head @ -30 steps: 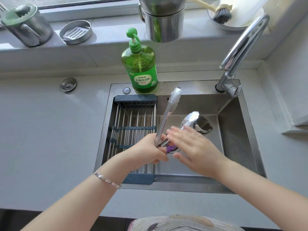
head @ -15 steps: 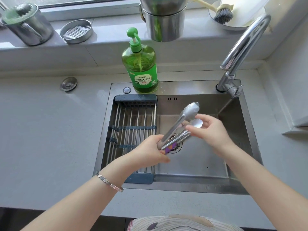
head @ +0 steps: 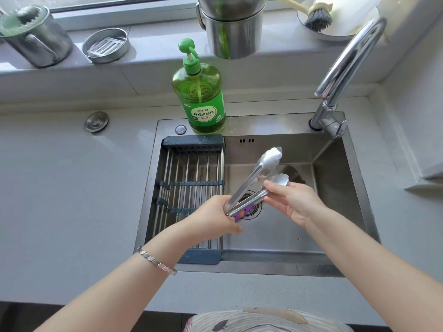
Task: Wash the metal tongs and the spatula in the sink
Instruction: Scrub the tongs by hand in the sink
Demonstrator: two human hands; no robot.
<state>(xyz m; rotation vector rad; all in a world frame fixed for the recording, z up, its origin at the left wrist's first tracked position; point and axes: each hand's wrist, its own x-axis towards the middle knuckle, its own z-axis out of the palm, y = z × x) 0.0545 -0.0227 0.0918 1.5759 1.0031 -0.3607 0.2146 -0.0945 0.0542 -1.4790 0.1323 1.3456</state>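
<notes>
Shiny metal tongs hang over the steel sink, their scalloped tips pointing up and to the right. My left hand is closed around their hinge end, where a purple tab shows. My right hand pinches the lower arm of the tongs near its tip with thumb and fingers. The tongs' two arms are spread apart. A dark curved shape lies on the sink floor behind the tips; I cannot tell what it is. No water runs from the tap.
A green dish-soap pump bottle stands on the sink's back rim. A drying rack spans the sink's left half. On the windowsill are metal pots, a round tin and a dish brush. Grey counter lies to the left.
My right hand slid from the hinge end out along the tongs toward the lower tip. The tongs tilted lower and more to the right. My left hand kept its grip.
</notes>
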